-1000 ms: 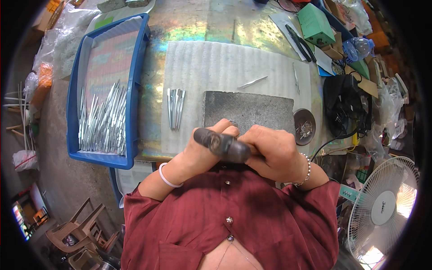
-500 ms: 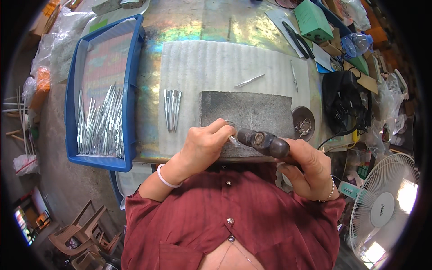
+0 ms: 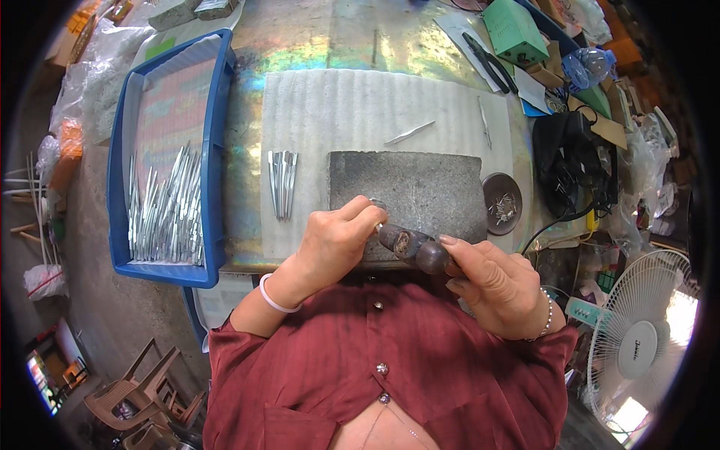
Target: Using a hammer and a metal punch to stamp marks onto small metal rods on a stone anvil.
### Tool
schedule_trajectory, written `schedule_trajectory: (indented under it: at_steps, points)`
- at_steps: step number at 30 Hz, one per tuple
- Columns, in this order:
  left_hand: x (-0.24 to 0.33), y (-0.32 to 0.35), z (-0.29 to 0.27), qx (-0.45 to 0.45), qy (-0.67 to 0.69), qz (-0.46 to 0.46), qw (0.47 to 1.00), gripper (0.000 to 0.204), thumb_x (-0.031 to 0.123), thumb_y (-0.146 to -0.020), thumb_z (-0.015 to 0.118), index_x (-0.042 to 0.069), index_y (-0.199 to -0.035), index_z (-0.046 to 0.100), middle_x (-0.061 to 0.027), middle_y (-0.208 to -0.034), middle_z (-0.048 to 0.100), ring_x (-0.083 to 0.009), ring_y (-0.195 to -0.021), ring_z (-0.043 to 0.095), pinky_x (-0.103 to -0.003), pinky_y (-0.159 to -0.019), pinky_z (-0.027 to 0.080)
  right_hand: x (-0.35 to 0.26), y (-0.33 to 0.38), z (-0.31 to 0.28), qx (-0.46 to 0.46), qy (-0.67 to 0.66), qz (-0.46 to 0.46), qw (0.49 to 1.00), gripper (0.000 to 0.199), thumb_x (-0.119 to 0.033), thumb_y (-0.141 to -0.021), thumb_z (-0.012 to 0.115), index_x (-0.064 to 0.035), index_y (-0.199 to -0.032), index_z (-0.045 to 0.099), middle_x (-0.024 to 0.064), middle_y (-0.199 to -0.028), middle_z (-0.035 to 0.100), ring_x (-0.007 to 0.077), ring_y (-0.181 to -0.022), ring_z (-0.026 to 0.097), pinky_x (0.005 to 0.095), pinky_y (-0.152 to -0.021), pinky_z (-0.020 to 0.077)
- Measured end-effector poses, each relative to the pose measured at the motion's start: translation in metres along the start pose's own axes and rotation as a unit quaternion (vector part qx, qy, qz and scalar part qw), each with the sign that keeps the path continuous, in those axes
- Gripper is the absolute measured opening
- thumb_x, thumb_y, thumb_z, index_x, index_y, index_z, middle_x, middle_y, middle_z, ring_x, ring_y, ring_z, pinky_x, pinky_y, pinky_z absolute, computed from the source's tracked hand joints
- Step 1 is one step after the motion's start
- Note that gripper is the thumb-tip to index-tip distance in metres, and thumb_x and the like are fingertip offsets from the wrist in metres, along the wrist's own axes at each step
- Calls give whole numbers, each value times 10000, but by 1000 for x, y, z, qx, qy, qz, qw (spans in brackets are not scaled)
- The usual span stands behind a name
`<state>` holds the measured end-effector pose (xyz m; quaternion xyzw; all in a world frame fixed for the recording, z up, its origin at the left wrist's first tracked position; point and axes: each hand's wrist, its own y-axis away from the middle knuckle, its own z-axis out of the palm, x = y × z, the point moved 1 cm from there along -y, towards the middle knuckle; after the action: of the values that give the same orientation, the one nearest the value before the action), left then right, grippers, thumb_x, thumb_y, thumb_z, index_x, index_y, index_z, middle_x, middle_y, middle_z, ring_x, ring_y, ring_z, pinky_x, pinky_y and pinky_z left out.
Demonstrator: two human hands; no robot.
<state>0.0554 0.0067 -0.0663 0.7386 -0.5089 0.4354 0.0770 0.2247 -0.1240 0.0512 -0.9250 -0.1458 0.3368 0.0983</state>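
My left hand (image 3: 339, 234) is closed, fingers pinched round a silvery metal piece (image 3: 379, 203), mostly hidden, at the near edge of a dark grey stone block (image 3: 409, 184). In my right hand (image 3: 499, 289) is a ball-peen hammer (image 3: 412, 250). The dark hammer head reaches to the fingertips of my left hand; whether it touches the metal piece cannot be seen. A row of slim metal tools (image 3: 283, 186) lies left of the block on a white foam sheet (image 3: 330, 97). Beyond the block lies one thin pointed metal tool (image 3: 409, 133).
At left, a blue tray (image 3: 217, 150) holds many slim metal tools (image 3: 169, 210). To the block's right sits a round dish (image 3: 492, 223) of small metal pins. Farther right are black-handled pliers (image 3: 491, 64), a green box (image 3: 514, 34), a black bag (image 3: 559, 161) and a fan (image 3: 637, 345).
The hammer and my right hand have moved left and slightly down, bringing the hammer head up to my left fingers. My left hand keeps its grip almost in place.
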Motion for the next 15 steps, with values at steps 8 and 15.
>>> schedule_trajectory:
  at_steps: [8,15]
  points:
    - [0,-1,0,10,-12,30,999,186,-41,-704,581,76,-845,549,-59,-745,536,-259,-573,581,-341,-448,444,-8,-5,-5,-37,60,8,997,460,20,-706,636,106,-1149,549,75,-668,527,146,-496,519,256,-438,436]
    - [-1,1,-2,20,-11,37,999,201,-50,-692,594,75,-844,550,-57,-743,538,-258,-571,577,-342,-452,450,-34,34,-15,255,-205,-16,945,160,-23,-760,634,-36,-860,510,61,-717,594,139,-511,529,257,-430,400]
